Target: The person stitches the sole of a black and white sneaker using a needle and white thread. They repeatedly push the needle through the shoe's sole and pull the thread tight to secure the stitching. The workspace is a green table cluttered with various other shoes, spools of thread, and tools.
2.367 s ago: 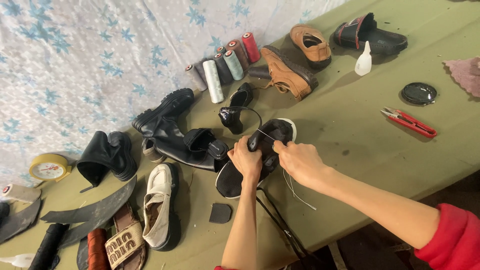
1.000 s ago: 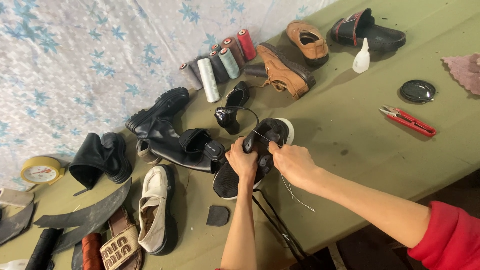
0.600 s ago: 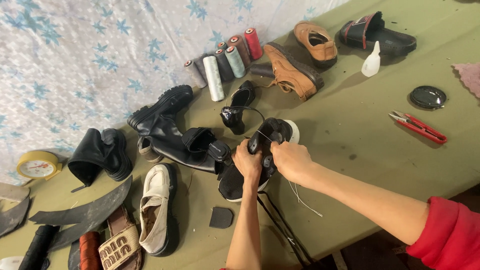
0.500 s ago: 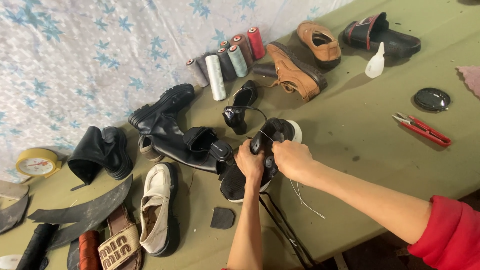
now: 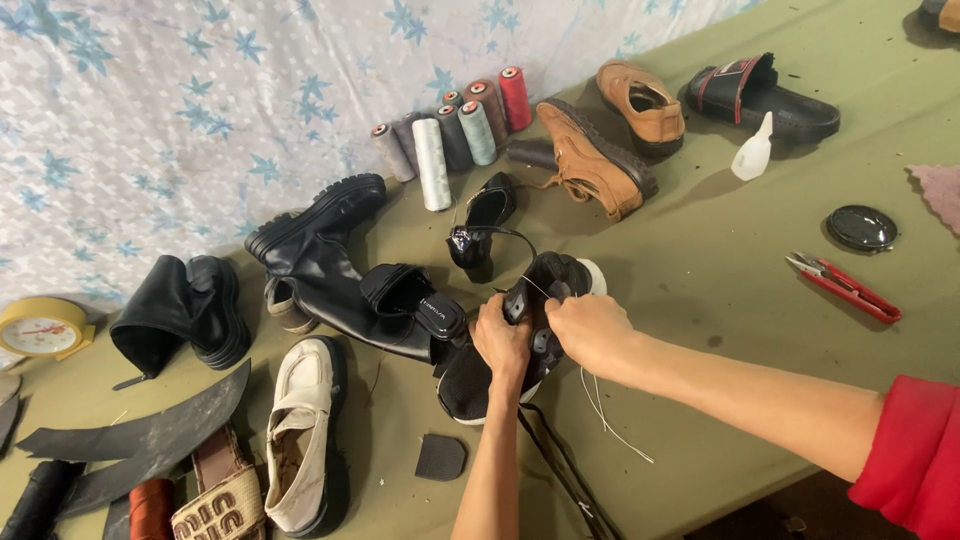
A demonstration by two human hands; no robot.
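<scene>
Mid-stitch on the black sandal (image 5: pixel 520 340) – left hand (image 5: pixel 500 340) clamps it, right hand (image 5: pixel 585 330) pinches white thread (image 5: pixel 610 420) – next, draw it taut

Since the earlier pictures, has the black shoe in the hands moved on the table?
No. The black shoe stays in the same spot beside the black boot; only the camera shifts slightly.

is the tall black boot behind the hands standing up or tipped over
Tipped over. The tall black boot lies on its side on the green table, its chunky sole turned toward the patterned cloth and its shaft stretched toward the hands.
</scene>
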